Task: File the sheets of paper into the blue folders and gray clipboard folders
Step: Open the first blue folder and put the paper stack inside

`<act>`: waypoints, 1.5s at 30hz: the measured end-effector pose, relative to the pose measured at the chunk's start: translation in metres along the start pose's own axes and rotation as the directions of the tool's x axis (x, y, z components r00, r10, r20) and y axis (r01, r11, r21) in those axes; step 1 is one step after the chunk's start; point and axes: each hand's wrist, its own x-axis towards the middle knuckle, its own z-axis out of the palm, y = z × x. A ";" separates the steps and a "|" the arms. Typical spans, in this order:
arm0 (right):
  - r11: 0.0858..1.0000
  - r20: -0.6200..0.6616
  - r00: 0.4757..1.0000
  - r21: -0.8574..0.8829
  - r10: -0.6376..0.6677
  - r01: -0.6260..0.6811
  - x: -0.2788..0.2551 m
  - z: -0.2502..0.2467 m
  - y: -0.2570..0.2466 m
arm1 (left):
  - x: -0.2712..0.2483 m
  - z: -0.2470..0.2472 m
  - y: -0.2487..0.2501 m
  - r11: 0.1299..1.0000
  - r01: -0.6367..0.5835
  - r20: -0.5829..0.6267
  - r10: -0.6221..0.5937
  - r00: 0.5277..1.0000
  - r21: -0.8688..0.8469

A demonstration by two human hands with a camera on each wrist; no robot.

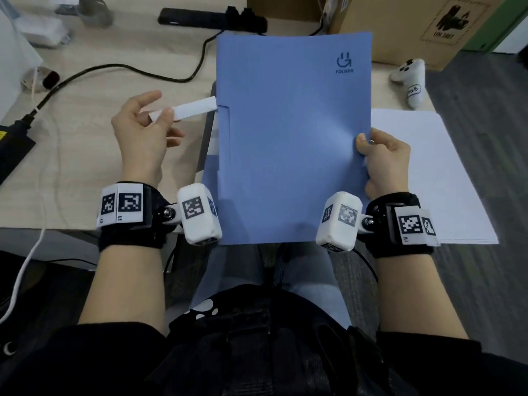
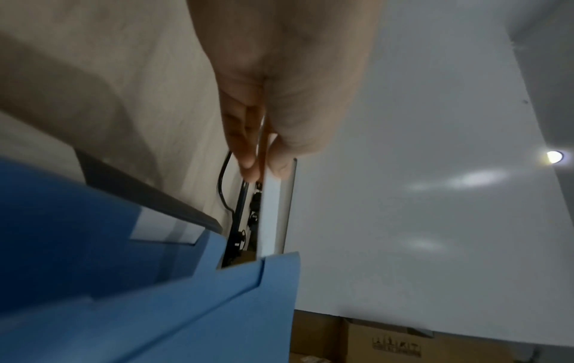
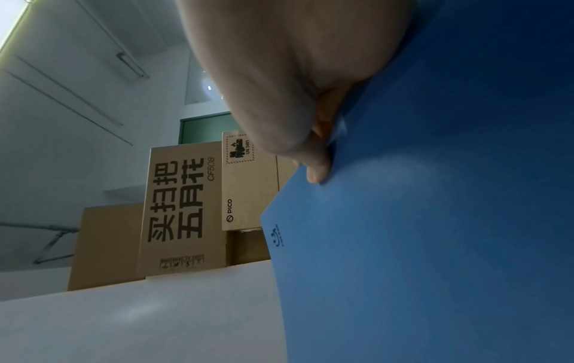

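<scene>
A blue folder [image 1: 291, 132] printed "FOLDER" is held closed and tilted above the desk edge and my lap. My right hand [image 1: 383, 161] grips its right edge, thumb on the cover; the right wrist view shows the fingers [image 3: 317, 169] pinching that folder [image 3: 434, 221]. My left hand [image 1: 160, 115] pinches a white binding strip [image 1: 194, 108] between thumb and fingers. The strip's far end meets the notch on the folder's left edge, as the strip [image 2: 273, 213] and folder [image 2: 155, 307] also show from the left wrist. A stack of white sheets [image 1: 428, 172] lies to the right.
A grey board edge [image 1: 207, 132] and more blue [image 1: 210, 167] lie under the held folder. A black power strip [image 1: 211, 18] and cable [image 1: 114, 70] cross the desk behind. Cardboard boxes [image 1: 400, 24] stand at the back right, beside a white controller [image 1: 411, 78].
</scene>
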 end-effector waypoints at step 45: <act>0.996 0.143 0.987 -0.036 0.080 -0.076 -0.015 -0.027 -0.018 | -0.042 0.077 -0.018 0.964 0.074 0.110 -0.105 0.988 0.254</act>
